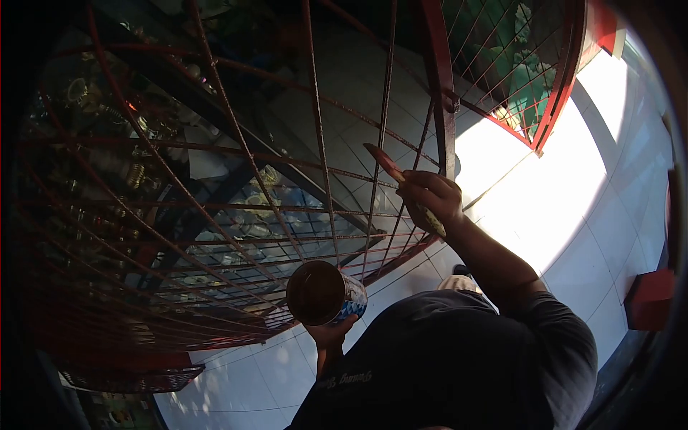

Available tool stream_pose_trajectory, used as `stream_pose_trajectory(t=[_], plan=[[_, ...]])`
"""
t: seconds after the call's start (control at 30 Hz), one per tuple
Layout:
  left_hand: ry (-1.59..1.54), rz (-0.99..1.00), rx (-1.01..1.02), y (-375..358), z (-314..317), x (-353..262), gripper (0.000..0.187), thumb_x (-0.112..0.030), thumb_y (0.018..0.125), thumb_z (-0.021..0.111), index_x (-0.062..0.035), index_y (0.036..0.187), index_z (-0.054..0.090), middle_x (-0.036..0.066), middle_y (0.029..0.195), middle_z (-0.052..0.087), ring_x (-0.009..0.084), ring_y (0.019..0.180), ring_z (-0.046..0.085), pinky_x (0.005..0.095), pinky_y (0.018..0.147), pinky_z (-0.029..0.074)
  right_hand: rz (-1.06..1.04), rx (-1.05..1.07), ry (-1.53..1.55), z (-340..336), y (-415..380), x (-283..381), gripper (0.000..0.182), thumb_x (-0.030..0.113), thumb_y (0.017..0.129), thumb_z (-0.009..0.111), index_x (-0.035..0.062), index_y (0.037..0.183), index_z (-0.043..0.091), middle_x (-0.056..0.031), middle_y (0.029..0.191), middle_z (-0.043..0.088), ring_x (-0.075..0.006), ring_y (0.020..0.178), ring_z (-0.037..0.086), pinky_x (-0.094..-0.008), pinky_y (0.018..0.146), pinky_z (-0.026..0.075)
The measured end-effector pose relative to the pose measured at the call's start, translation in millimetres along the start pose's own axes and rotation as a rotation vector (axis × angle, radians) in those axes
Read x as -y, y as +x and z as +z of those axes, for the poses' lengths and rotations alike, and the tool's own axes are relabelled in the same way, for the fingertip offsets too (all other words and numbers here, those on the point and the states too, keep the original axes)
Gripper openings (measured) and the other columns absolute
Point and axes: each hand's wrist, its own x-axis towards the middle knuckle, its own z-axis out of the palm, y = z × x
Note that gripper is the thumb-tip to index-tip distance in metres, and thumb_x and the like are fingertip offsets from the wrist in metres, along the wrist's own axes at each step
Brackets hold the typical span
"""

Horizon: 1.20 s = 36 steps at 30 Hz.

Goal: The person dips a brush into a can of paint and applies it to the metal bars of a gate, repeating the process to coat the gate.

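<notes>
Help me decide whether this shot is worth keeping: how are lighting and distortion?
Head view: floor washes out to white at upper right; grille sinks into shadow; brush and can look dim but readable; tile lines bend, suggesting wide-angle distortion; corners go black.

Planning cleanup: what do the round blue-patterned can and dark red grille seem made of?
The round blue-patterned can: probably thin metal, faintly glossy, from its narrow rim and printed wall. The dark red grille: likely painted metal, dull, from its slim, rough-looking bars.
</notes>
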Motion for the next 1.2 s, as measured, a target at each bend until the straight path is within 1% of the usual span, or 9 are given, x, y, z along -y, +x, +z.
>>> stream_pose_trajectory(t=[0.2,0.27,0.37,0.5,0.77,0.87,0.93,1.03,1.2], plan=[[0.037,0.006,-0.027,-4,-11,6,0.125,-0.020,0.053,0.097,-0.0131,0.152,0.021,0.012,0.143,0.047,0.0329,0.133,0.050,0.0503,0.115,0.043,0.659,-0.232,0.137,-9,-11,5,0.010,-0.004,0.086,0.071,0.0009,0.094,0.066,-0.0115,0.093,0.069,-0.0160,0.083,0.067,-0.0285,0.073,0.053],[0.012,0.023,-0.051,-3,-8,4,0.125,-0.020,0.053,0.097,-0.0132,0.152,0.021,0.012,0.142,0.047,0.0329,0.133,0.049,0.0502,0.115,0.042,0.724,-0.271,0.203,-6,-9,-5,0.009,-0.003,0.087,0.070,0.0005,0.094,0.067,-0.0112,0.094,0.068,-0.0155,0.085,0.067,-0.0294,0.077,0.052],[0.013,0.040,-0.064,2,-8,6,0.125,-0.020,0.053,0.096,-0.0132,0.153,0.021,0.012,0.142,0.047,0.0328,0.133,0.049,0.0499,0.115,0.042,0.635,-0.273,0.167,-1,0,0,0.009,-0.003,0.087,0.072,0.0007,0.094,0.067,-0.0102,0.092,0.069,-0.0152,0.082,0.067,-0.0280,0.074,0.052],[0.063,-0.006,-0.013,2,-16,14,0.127,-0.018,0.052,0.096,-0.0142,0.154,0.019,0.012,0.142,0.047,0.0325,0.133,0.049,0.0498,0.116,0.041,0.222,-0.171,0.144,19,17,-5,0.020,-0.005,0.078,0.078,0.0024,0.093,0.067,-0.0130,0.092,0.071,-0.0239,0.081,0.073,-0.0315,0.068,0.057],[0.075,0.006,0.018,8,-19,18,0.129,-0.016,0.053,0.096,-0.0136,0.154,0.016,0.013,0.145,0.043,0.0327,0.135,0.047,0.0494,0.116,0.042,0.349,-0.320,-0.049,-12,11,-9,0.016,-0.005,0.081,0.075,0.0029,0.093,0.067,-0.0135,0.091,0.071,-0.0229,0.080,0.072,-0.0303,0.068,0.056],[0.094,0.004,0.052,8,-29,33,0.127,-0.016,0.054,0.096,-0.0128,0.153,0.017,0.013,0.144,0.043,0.0327,0.135,0.047,0.0495,0.115,0.043,0.184,-0.233,0.024,-9,24,-20,0.020,-0.005,0.079,0.077,0.0040,0.094,0.068,-0.0138,0.094,0.071,-0.0252,0.082,0.073,-0.0312,0.069,0.058],[0.106,0.016,0.053,11,-27,30,0.126,-0.016,0.054,0.096,-0.0124,0.153,0.018,0.014,0.144,0.044,0.0328,0.135,0.047,0.0494,0.115,0.043,0.025,0.028,-0.023,-8,10,-25,0.024,-0.004,0.075,0.080,0.0048,0.094,0.068,-0.0147,0.095,0.071,-0.0257,0.084,0.074,-0.0314,0.066,0.060],[0.080,0.109,0.029,19,-5,4,0.123,-0.016,0.055,0.096,-0.0113,0.152,0.021,0.014,0.144,0.045,0.0329,0.134,0.048,0.0491,0.115,0.043,0.115,0.078,0.124,-8,1,-26,0.021,-0.005,0.077,0.079,0.0037,0.093,0.068,-0.0144,0.091,0.071,-0.0245,0.083,0.074,-0.0313,0.065,0.060],[0.044,0.031,0.081,19,-7,8,0.121,-0.013,0.055,0.095,-0.0107,0.152,0.022,0.015,0.144,0.046,0.0329,0.133,0.049,0.0490,0.115,0.043,0.086,-0.271,-0.010,-33,64,-56,0.024,0.000,0.072,0.081,0.0077,0.093,0.073,-0.0113,0.092,0.073,-0.0238,0.080,0.072,-0.0325,0.067,0.059]])
